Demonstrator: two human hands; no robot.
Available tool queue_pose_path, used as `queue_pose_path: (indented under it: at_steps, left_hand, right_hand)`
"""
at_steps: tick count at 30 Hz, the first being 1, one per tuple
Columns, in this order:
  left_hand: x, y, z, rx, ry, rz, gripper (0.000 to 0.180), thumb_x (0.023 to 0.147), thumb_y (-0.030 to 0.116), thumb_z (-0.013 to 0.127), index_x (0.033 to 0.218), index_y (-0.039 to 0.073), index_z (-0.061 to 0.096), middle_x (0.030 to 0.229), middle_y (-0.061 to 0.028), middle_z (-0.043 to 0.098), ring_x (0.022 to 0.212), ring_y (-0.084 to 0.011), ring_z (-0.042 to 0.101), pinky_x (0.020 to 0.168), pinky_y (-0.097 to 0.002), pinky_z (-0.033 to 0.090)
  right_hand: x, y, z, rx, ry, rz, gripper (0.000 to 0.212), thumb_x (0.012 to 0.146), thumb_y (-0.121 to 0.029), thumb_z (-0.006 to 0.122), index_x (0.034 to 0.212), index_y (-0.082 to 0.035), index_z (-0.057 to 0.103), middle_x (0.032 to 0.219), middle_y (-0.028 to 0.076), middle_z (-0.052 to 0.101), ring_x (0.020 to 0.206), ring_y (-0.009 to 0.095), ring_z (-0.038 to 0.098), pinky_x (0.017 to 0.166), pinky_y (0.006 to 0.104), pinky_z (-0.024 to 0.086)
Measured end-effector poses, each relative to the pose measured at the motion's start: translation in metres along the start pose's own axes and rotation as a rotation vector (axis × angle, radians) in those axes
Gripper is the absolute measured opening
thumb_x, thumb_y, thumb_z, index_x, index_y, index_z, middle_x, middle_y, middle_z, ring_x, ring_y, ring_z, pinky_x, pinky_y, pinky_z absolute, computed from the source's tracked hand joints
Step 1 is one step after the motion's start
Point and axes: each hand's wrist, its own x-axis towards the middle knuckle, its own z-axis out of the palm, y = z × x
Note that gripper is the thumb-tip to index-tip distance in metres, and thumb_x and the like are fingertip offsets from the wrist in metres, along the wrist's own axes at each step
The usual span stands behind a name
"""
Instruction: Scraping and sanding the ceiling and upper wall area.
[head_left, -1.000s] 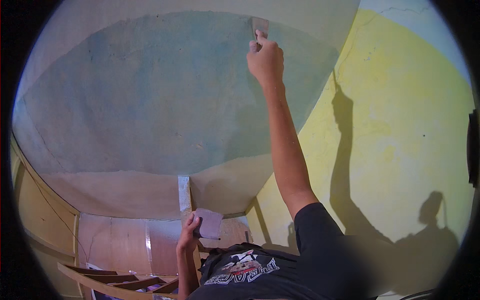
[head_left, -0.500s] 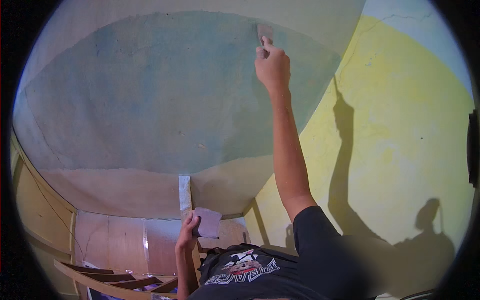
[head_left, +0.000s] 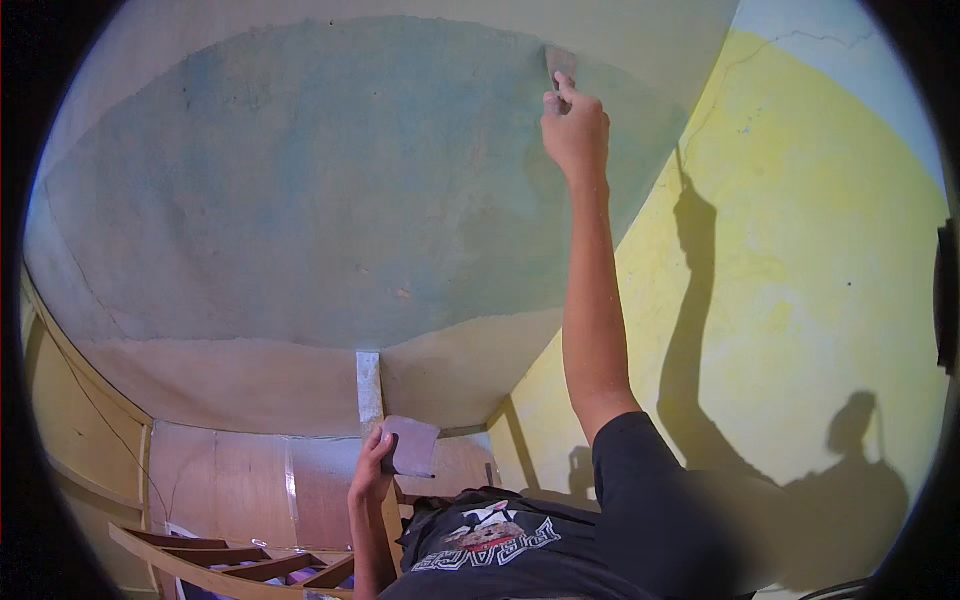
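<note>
While the left hand (head_left: 371, 472) is clutching a flat, squarish mauve plate (head_left: 411, 447), the right hand (head_left: 578, 130) is gripping a flat brownish-grey scraper (head_left: 562, 62) at the blue-green ceiling (head_left: 280, 190), apparently smoothing, probably needing even pressure next.

Visible on the front of the black shirt (head_left: 588, 530): lettering (head_left: 525, 540), printed in one row of large block capitals. Outlined in white around dark fill, in strong contrast with the cloth. Set directly beneath a printed motif (head_left: 488, 534) in white, brown and red, just beside its lower edge. Sloping upward from left to right, following the tilt of the shirt. Clearest toward the right end, with broad white outlines; smaller and more crowded toward the left, and hard to make out there letter by letter.
</note>
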Motion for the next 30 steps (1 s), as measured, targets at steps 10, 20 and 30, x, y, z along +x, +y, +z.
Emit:
queue_pose_path:
  at_steps: [10,20,30]
  left_hand:
    - [0.003,0.001,0.005,0.018,0.013,-0.004,0.042,0.1,0.029,0.06,0.136,0.008,0.052,0.122,-0.0036,0.063,0.111,-0.0168,0.061,0.093,-0.034,0.05]
    - [-0.001,-0.003,0.014,-0.006,0.142,-0.055,0.041,0.101,0.026,0.061,0.136,0.007,0.052,0.121,-0.0026,0.063,0.109,-0.0175,0.062,0.094,-0.0338,0.05]
    - [-0.009,0.003,0.015,-0.017,-0.004,-0.01,0.04,0.101,0.025,0.06,0.135,0.005,0.053,0.121,-0.0039,0.064,0.111,-0.0175,0.062,0.094,-0.0346,0.049]
  right_hand:
    - [0.004,-0.003,-0.007,-0.011,-0.022,-0.019,0.038,0.097,-0.02,0.057,0.133,-0.016,0.067,0.112,0.015,0.073,0.104,0.034,0.07,0.09,0.0465,0.055]
    - [-0.001,-0.008,0.009,-0.073,0.04,-0.067,0.038,0.096,-0.022,0.058,0.133,-0.015,0.067,0.112,0.017,0.072,0.106,0.036,0.068,0.089,0.0484,0.055]
    - [-0.005,-0.008,0.012,-0.008,0.027,-0.04,0.038,0.097,-0.022,0.059,0.133,-0.015,0.066,0.109,0.018,0.073,0.104,0.036,0.069,0.088,0.0485,0.056]
